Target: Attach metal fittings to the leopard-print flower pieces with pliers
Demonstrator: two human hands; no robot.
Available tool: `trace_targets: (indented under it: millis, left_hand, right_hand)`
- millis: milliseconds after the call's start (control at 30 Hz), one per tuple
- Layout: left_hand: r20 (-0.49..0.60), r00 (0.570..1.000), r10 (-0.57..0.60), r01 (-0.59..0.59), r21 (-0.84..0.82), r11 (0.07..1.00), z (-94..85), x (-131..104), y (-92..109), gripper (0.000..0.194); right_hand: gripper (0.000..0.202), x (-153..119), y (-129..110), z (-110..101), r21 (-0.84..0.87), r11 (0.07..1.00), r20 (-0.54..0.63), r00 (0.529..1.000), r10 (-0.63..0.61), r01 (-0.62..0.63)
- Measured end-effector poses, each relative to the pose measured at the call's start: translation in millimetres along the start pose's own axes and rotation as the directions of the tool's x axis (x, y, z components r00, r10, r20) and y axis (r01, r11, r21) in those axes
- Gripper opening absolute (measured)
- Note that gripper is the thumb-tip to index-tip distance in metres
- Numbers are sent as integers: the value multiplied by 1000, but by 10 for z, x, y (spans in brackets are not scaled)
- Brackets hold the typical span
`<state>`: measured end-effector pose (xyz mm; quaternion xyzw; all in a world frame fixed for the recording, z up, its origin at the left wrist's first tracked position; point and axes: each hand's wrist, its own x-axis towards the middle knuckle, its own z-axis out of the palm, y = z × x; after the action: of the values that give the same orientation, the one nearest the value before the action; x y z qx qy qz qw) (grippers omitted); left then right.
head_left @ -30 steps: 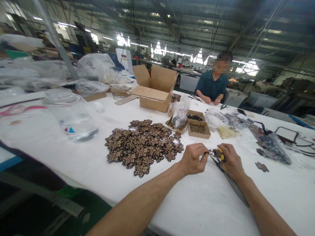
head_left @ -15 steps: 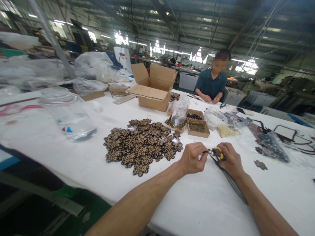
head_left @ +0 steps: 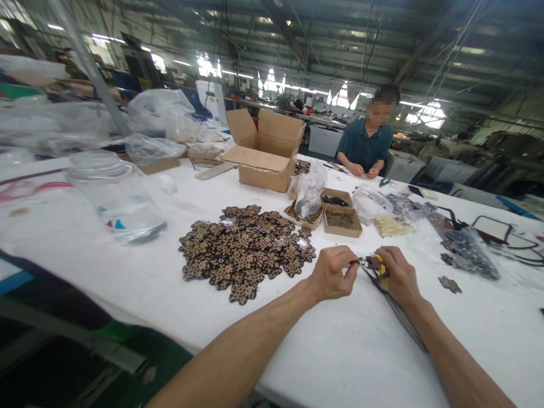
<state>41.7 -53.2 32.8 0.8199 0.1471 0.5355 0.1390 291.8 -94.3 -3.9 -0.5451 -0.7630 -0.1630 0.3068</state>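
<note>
My right hand [head_left: 398, 277] is closed around a pair of pliers [head_left: 374, 263] with yellow on the handles, jaws pointing left. Just left of the jaws, my left hand [head_left: 335, 273] pinches a small dark piece, mostly hidden by the fingers. A dark grey strap-like strip [head_left: 402, 314] runs from below the pliers down along my right forearm. To the left of my hands lies a heap of leopard-print flower-shaped pieces [head_left: 242, 246] with dark edges. One similar loose piece [head_left: 449, 284] lies to the right.
Small cardboard trays [head_left: 343, 222] of tiny parts stand beyond my hands, beside plastic bags [head_left: 369, 201]. An open cardboard box [head_left: 266, 175] is behind the heap. A clear plastic jar [head_left: 123, 209] stands at left. Across the table [head_left: 170, 317], a co-worker [head_left: 366, 144] handles something small.
</note>
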Motion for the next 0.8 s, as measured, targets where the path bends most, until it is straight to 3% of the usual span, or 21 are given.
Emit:
trace_targets:
  millis: [133, 333, 800]
  left_hand:
    - [-14, 1000, -17, 17, 5, 1000, -10, 10, 12, 3]
    - [-43, 998, -40, 41, 9, 999, -9, 24, 33, 1]
    - [-51, 997, -52, 52, -7, 999, -15, 43, 85, 3]
  right_hand:
    - [49, 6, -35, -15, -2, 1000, 7, 1000, 20, -19]
    - [70, 3, -33, -58, 26, 1000, 18, 1000, -10, 9]
    - [79, 2, -31, -107, 89, 995, 27, 999, -45, 43]
